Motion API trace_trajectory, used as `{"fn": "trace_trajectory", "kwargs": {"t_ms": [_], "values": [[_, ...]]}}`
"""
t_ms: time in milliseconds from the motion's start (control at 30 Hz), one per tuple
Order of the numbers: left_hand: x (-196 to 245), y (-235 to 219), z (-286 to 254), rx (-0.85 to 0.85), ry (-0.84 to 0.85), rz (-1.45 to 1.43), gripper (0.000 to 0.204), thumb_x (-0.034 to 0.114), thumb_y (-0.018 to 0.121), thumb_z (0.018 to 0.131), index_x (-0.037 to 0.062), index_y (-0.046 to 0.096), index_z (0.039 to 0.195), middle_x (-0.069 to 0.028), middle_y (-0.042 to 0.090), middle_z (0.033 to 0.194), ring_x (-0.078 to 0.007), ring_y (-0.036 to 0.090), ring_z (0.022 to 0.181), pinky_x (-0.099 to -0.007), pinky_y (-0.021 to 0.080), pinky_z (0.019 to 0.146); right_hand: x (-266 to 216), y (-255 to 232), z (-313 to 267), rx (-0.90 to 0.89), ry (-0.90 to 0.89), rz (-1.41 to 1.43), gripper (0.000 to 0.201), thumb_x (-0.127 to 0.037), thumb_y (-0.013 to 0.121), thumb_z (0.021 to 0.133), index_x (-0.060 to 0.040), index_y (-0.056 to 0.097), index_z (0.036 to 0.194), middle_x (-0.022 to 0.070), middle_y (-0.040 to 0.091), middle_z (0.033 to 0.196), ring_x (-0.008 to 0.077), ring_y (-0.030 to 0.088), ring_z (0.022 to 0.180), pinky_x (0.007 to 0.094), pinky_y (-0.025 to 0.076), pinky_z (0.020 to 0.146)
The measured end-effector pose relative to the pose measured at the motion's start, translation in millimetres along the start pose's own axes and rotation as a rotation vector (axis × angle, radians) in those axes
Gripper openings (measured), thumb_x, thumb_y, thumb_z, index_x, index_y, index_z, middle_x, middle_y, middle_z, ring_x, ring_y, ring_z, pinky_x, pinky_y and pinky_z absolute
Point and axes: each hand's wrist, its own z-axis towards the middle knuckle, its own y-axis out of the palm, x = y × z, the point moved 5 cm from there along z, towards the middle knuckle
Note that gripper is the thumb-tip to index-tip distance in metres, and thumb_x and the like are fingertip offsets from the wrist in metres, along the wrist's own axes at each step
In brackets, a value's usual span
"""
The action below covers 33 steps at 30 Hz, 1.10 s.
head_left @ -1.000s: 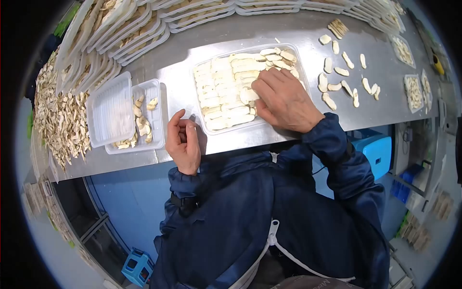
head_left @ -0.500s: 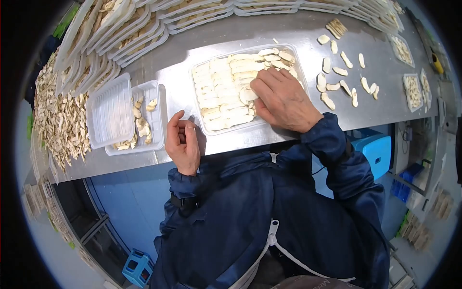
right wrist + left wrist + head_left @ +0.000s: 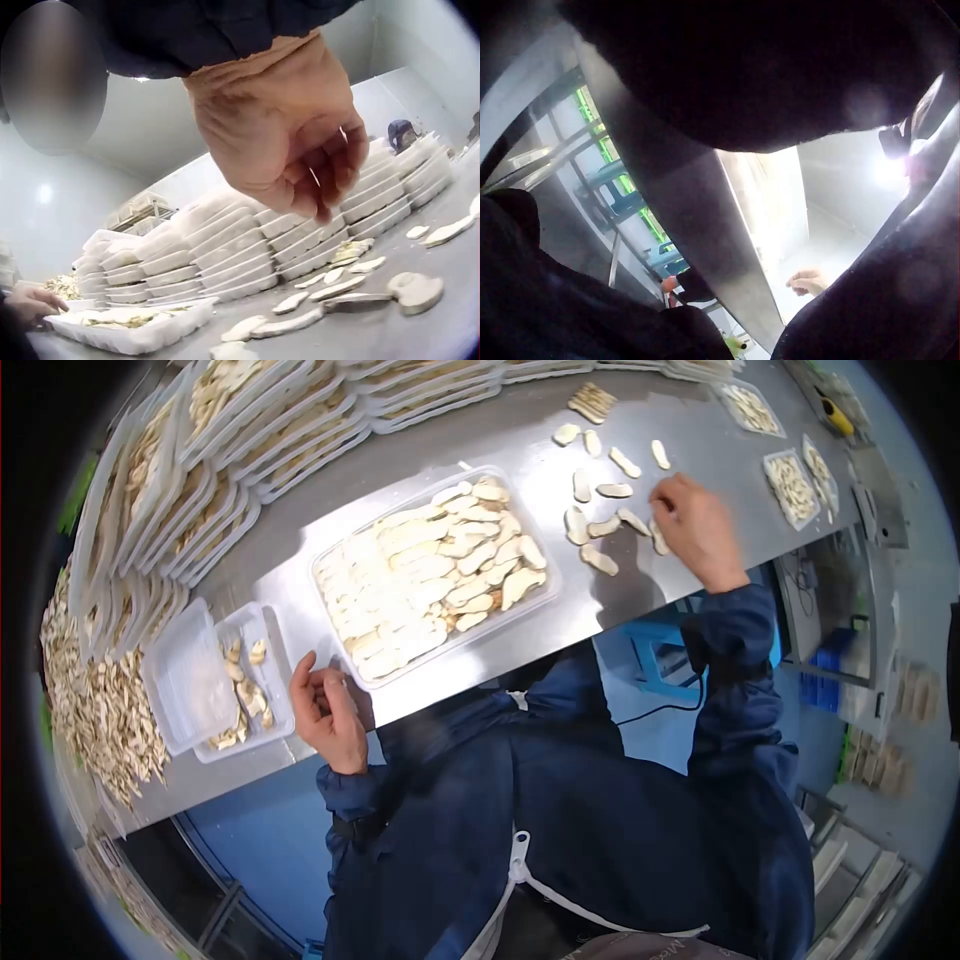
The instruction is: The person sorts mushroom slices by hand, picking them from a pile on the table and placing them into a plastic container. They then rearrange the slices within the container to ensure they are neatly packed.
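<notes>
A clear plastic tray [image 3: 552,592] lies on the metal table, with overlapping rows of pale mushroom slices [image 3: 470,560] in it. My right hand [image 3: 697,535] is over the loose mushroom slices [image 3: 602,560] to the right of the tray. In the right wrist view the fingers [image 3: 322,176] of this hand hang loosely bent above the tabletop, with nothing seen between them. My left hand [image 3: 332,718] rests near the tray's front left corner, thumb and fingers relaxed and holding nothing. Dark sleeve fabric fills most of the left wrist view.
Stacked trays of slices [image 3: 310,440] line the back. At the left, a slanted tray [image 3: 180,680] overlaps another tray [image 3: 268,735] holding a few pieces, beside a heap of slices [image 3: 100,720]. Small filled trays [image 3: 793,490] stand at the far right, near the table's edge.
My right hand has left the slices in the tray and moved right, over the loose ones. The head view has turned, so the table appears shifted left. The left hand stays by the tray.
</notes>
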Motion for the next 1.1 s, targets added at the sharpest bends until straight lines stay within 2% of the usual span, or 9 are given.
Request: {"fn": "trace_trajectory", "kwargs": {"t_ms": [167,200,300,433,533,867,900,1033,1100], "values": [[3.8,1.8,1.5,0.022,0.007,0.021,0.031,0.004,0.053,0.096,-0.0019,0.053,0.126,-0.0004,0.059,0.083,0.0000,0.041,0.058,-0.0157,0.033,0.053,-23.9,25.3,16.6,0.032,-0.276,0.059,0.029,-0.001,0.054,0.078,-0.0070,0.066,0.103,0.0121,0.061,0.103,0.0320,0.058,0.096,0.0417,0.049,0.081],[3.9,1.8,1.2,0.022,0.013,0.025,0.031,0.004,0.053,0.096,-0.0019,0.053,0.126,-0.0003,0.059,0.083,0.0001,0.041,0.058,-0.0156,0.033,0.053,-27.3,31.9,22.1,0.059,-0.358,0.041,0.034,0.000,0.054,0.078,-0.0084,0.065,0.110,0.0105,0.061,0.106,0.0308,0.057,0.098,0.0409,0.048,0.083],[3.5,1.0,1.5,0.024,0.008,0.022,0.031,0.004,0.054,0.096,-0.0020,0.052,0.127,-0.0003,0.059,0.083,0.0001,0.041,0.058,-0.0157,0.033,0.052,-28.2,52.2,36.2,0.013,-0.464,-0.040,0.036,-0.001,0.056,0.079,-0.0084,0.064,0.113,0.0101,0.061,0.107,0.0304,0.057,0.096,0.0403,0.047,0.084],[0.2,0.7,0.6,0.033,0.006,0.012,0.031,0.005,0.054,0.096,-0.0023,0.053,0.126,-0.0005,0.059,0.084,-0.0001,0.041,0.058,-0.0158,0.033,0.053,-25.3,58.8,44.2,-0.062,-0.426,-0.068,0.019,-0.005,0.058,0.080,-0.0037,0.062,0.099,0.0114,0.060,0.097,0.0305,0.057,0.093,0.0406,0.046,0.082],[0.2,0.5,0.0,0.031,0.000,0.012,0.031,0.005,0.054,0.096,-0.0024,0.053,0.126,-0.0007,0.059,0.084,-0.0003,0.041,0.058,-0.0159,0.033,0.053,-22.3,55.8,41.6,-0.052,-0.383,-0.113,0.011,-0.006,0.058,0.079,-0.0028,0.059,0.089,0.0119,0.059,0.090,0.0307,0.057,0.090,0.0411,0.046,0.079],[2.7,0.1,-0.4,0.014,-0.002,-0.004,0.033,0.005,0.054,0.095,-0.0020,0.053,0.127,-0.0016,0.060,0.087,-0.0015,0.044,0.063,-0.0164,0.036,0.056,-17.2,50.5,36.6,-0.011,-0.385,-0.060,0.010,-0.011,0.060,0.078,-0.0030,0.056,0.082,0.0122,0.059,0.085,0.0319,0.057,0.085,0.0420,0.044,0.075],[1.0,0.6,-1.2,0.020,0.014,-0.001,0.031,0.005,0.053,0.097,-0.0008,0.053,0.127,-0.0006,0.059,0.087,-0.0004,0.043,0.063,-0.0153,0.034,0.057,-16.3,49.5,36.5,-0.014,-0.383,-0.053,0.011,-0.011,0.060,0.077,-0.0031,0.056,0.083,0.0120,0.059,0.085,0.0316,0.057,0.085,0.0420,0.043,0.075],[1.7,-0.1,-0.2,0.023,0.032,0.045,0.031,0.003,0.052,0.096,-0.0010,0.053,0.127,-0.0003,0.059,0.087,0.0006,0.041,0.062,-0.0148,0.033,0.056,-58.2,25.1,22.7,0.089,-0.422,0.031,0.016,-0.010,0.063,0.073,-0.0035,0.056,0.086,0.0108,0.058,0.085,0.0309,0.056,0.083,0.0417,0.043,0.074],[3.2,0.5,0.5,0.011,0.023,0.045,0.030,0.003,0.052,0.096,-0.0011,0.053,0.126,-0.0003,0.059,0.087,0.0008,0.041,0.062,-0.0148,0.032,0.055,-100.6,14.3,4.9,0.101,-0.550,0.101,0.020,-0.007,0.062,0.072,-0.0035,0.055,0.090,0.0104,0.055,0.085,0.0297,0.054,0.082,0.0388,0.042,0.073]]}}
